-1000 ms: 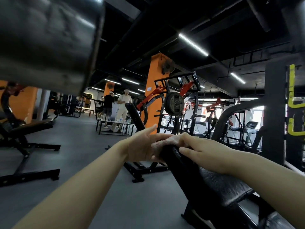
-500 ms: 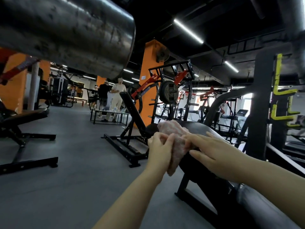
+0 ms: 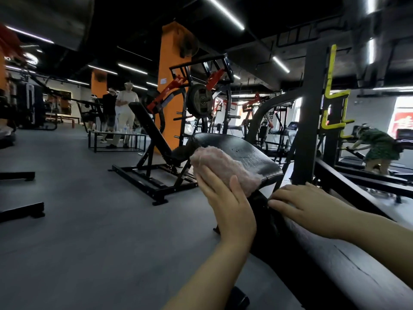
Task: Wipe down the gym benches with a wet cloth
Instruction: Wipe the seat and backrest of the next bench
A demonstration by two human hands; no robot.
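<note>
Left hand flat, fingers straight and together, pressing the pink fluffy wet cloth against the near left edge of the black padded vinyl seat pad; right hand apart from it, fingers spread and relaxed, resting on the black padded backrest, holding nothing. Cloth draped over the pad's rounded corner, partly on top, partly hanging down the side.

Soft and limp, probably light even when damp; likely to bunch or slide on slick vinyl unless pinned under a flat palm. Best held from above, palm spread over the middle, fingertips catching the far fold. Pad surface cracked in places, so probably some snagging of fibres there. Padding stiff enough to push against; frame steady on the grey rubber floor.

From the left: black floor frames at the edge, people standing well apart by a low black metal rack, a black incline bench just beyond the cloth, an orange pillar, a plate-loaded machine with red levers. To the right, a black upright post with yellow hooks close beside the pad, likely to crowd a sweep that way; farther right, a person in green bent over.
</note>
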